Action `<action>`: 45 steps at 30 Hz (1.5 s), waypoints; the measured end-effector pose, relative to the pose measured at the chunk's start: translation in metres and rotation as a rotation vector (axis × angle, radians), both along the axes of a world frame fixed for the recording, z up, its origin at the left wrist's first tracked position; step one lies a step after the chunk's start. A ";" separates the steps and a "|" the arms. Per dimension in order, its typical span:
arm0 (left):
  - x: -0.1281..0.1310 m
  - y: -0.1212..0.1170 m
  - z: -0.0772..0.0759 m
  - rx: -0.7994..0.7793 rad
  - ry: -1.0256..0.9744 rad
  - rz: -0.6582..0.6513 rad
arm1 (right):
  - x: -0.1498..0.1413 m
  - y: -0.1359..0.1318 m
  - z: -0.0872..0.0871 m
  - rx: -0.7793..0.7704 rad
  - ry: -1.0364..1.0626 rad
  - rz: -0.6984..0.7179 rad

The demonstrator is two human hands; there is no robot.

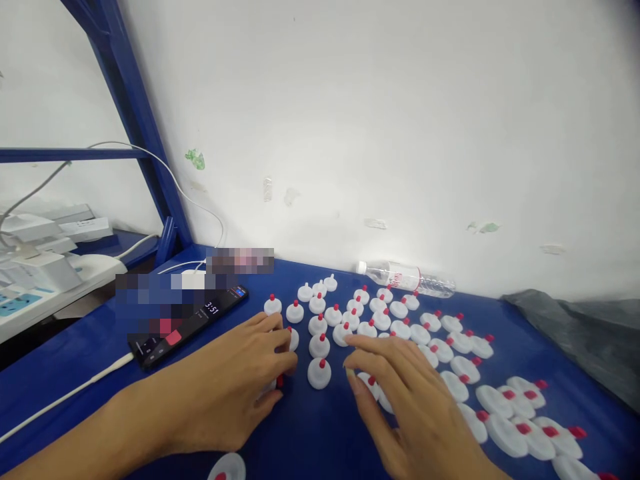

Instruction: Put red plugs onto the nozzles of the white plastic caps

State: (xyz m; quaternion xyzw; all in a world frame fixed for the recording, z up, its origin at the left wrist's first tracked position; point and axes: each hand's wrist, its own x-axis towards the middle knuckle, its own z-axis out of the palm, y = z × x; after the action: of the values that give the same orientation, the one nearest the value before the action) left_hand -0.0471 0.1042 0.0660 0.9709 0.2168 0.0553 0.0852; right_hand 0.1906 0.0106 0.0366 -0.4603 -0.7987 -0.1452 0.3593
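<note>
My left hand is left of the middle, palm down, with its fingers curled. Between thumb and fingers shows a white round cap with a red tip, mostly hidden by the hand. My right hand hovers low over the caps on the right, fingers bent and spread. Its thumb and forefinger tips lie close to a white cap, partly covered by the hand; I see nothing held there. Between both hands stands a column of red-tipped caps, the nearest one upright. At the back, several caps have no red tip.
Many more red-tipped caps spread to the right on the blue table. A plastic bottle lies along the wall. A phone with a white cable is at left. Grey plastic sheeting covers the right edge.
</note>
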 end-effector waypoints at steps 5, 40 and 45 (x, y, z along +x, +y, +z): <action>0.002 0.005 -0.008 0.049 -0.023 -0.036 | 0.010 0.037 0.020 -0.195 -0.074 -0.128; 0.014 -0.009 -0.012 0.059 -0.627 -0.188 | 0.006 -0.016 -0.003 -0.007 -0.072 -0.031; 0.016 -0.019 -0.009 -0.014 -0.587 -0.254 | -0.002 -0.011 -0.008 -0.005 -0.019 0.021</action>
State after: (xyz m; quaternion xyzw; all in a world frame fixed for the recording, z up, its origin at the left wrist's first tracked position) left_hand -0.0312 0.0853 0.0570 0.9321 0.0602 0.3206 0.1572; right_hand 0.1881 -0.0002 0.0284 -0.4514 -0.8071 -0.1439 0.3523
